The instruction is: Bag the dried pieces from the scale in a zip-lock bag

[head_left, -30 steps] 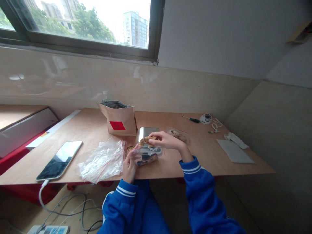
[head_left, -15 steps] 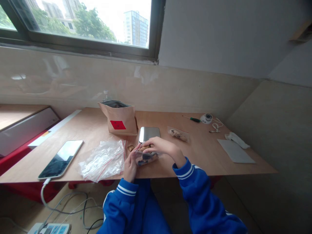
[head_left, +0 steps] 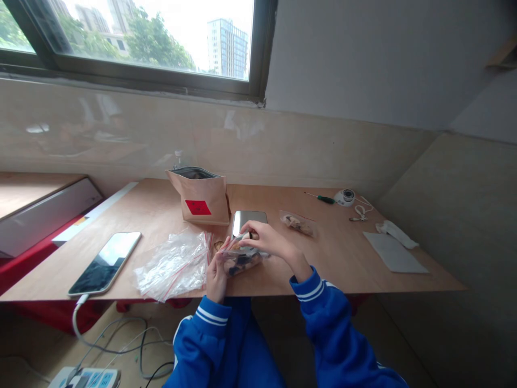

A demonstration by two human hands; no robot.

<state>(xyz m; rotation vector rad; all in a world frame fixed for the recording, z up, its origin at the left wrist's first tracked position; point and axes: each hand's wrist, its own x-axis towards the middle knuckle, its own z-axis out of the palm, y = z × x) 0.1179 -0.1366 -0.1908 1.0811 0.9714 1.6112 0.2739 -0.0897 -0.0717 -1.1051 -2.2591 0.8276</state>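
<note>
A clear zip bag (head_left: 242,265) holding dark and tan dried pieces, like dried mushrooms, is at the table's near edge. My left hand (head_left: 217,276) pinches the left side of its mouth. Over the opening, my right hand (head_left: 271,241) has its fingers curled together; what lies between them is hidden. Just behind the hands is a small flat device with a silver top (head_left: 250,217), partly covered by my right hand. A loose brown piece (head_left: 218,246) lies by the bag. Left of it are flat empty zip bags (head_left: 173,264).
A brown kraft pouch (head_left: 204,199) stands open at the back. A filled clear bag (head_left: 298,223) lies to the right. Further right are a screwdriver (head_left: 325,199), a white camera (head_left: 345,198) and a white sheet (head_left: 393,253). A phone (head_left: 105,264) charges at left.
My right hand has shifted slightly at the bag's mouth, and the brown piece seen under its fingers is now mostly out of sight. My left hand keeps its hold. The view has shifted slightly.
</note>
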